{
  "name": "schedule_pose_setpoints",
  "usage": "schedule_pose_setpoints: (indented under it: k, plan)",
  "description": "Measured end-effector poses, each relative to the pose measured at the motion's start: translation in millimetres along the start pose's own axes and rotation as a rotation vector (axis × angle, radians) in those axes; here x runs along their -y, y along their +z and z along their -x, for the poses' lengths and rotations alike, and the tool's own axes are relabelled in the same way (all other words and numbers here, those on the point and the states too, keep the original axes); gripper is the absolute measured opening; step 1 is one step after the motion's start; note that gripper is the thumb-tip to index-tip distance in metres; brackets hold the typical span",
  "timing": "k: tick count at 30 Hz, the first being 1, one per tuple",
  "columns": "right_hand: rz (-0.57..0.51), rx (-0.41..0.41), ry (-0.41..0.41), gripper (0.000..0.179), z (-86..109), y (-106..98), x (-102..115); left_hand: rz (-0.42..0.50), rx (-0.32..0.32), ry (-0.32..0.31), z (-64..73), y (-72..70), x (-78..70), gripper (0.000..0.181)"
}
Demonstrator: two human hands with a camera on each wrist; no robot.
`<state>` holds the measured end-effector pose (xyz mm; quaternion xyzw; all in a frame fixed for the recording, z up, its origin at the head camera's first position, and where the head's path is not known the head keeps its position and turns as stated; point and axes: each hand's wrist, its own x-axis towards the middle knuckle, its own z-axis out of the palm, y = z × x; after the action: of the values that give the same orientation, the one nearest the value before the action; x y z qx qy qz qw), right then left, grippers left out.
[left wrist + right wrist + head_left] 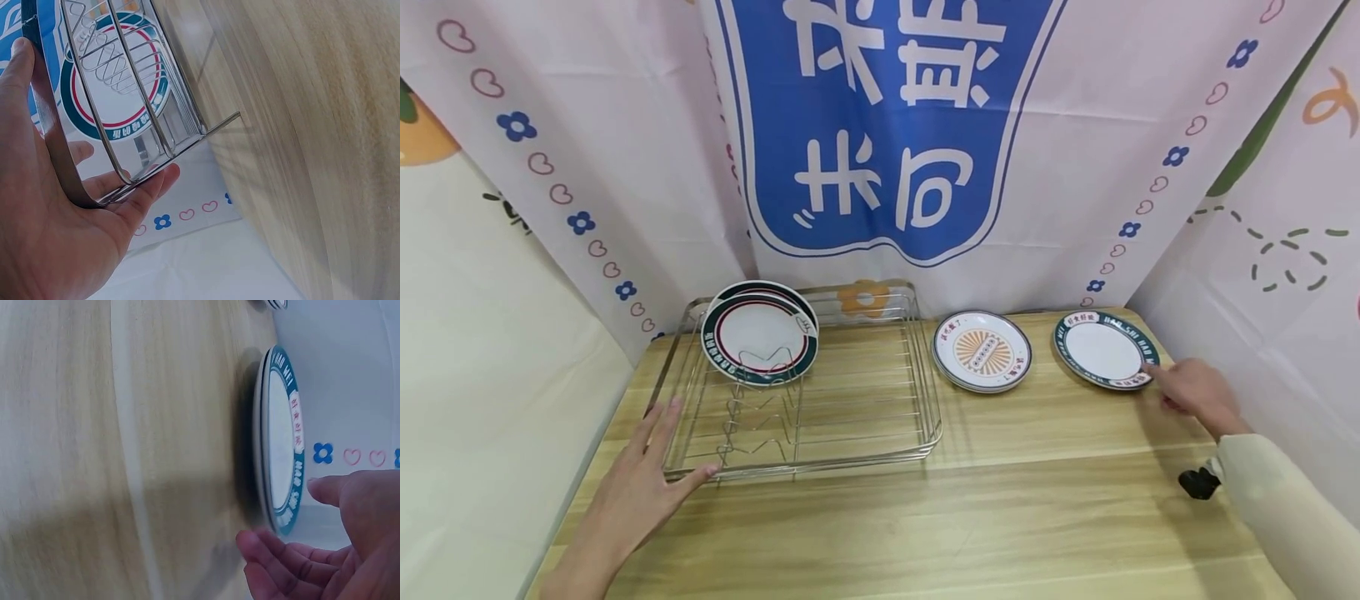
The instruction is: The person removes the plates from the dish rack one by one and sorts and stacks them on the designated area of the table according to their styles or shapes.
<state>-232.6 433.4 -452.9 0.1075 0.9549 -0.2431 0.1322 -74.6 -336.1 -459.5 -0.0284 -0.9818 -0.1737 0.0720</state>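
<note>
A wire dish rack [857, 454] stands on the table's left half, with green-rimmed plates [760, 333] leaning upright in its back left part. My left hand [638, 492] is at the rack's front left corner, its thumb along the front and its fingers spread over the left side. In the left wrist view, the palm of the left hand [69, 206] faces the metal corner. Far right, my right hand [1198, 392] reaches a short stack of green-rimmed plates [1105, 350]. In the right wrist view, its thumb [325, 487] is over the rim, fingertips [250, 544] low beside the plates' near edge.
Between the rack and the green-rimmed stack lies a stack of white plates [983, 352] with an orange sunburst design. A printed curtain [1037, 208] hangs behind the wooden table [887, 533]. A black object [1198, 483] hangs at the right sleeve.
</note>
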Motion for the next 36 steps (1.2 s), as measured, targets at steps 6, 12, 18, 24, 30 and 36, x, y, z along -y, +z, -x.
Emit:
schedule_pose_setpoints:
  k: [6,12,18,24,30,36]
  plan:
    - [0.121,-0.106,-0.055,0.061,2.6,-8,20,-0.007,0.008,0.006,-0.5,-0.5,0.3,0.113]
    - [0.227,-0.142,-0.141,0.067,8.4,-14,66,-0.017,-0.001,0.005,1.3,0.5,2.0,0.113]
    - [0.326,-0.161,-0.263,0.08,19.0,-13,121,-0.017,-0.005,0.009,0.9,1.6,1.8,0.113]
    - [0.352,-0.185,-0.4,0.069,34.2,-3,181,-0.017,-0.003,-0.002,1.5,1.0,1.8,0.114]
    - [0.384,-0.197,-0.503,0.067,48.7,10,234,-0.016,0.004,-0.008,2.2,-0.5,1.4,0.113]
    - [0.396,-0.183,-0.576,0.069,61.9,18,284,-0.018,0.0,-0.003,1.7,0.3,0.5,0.113]
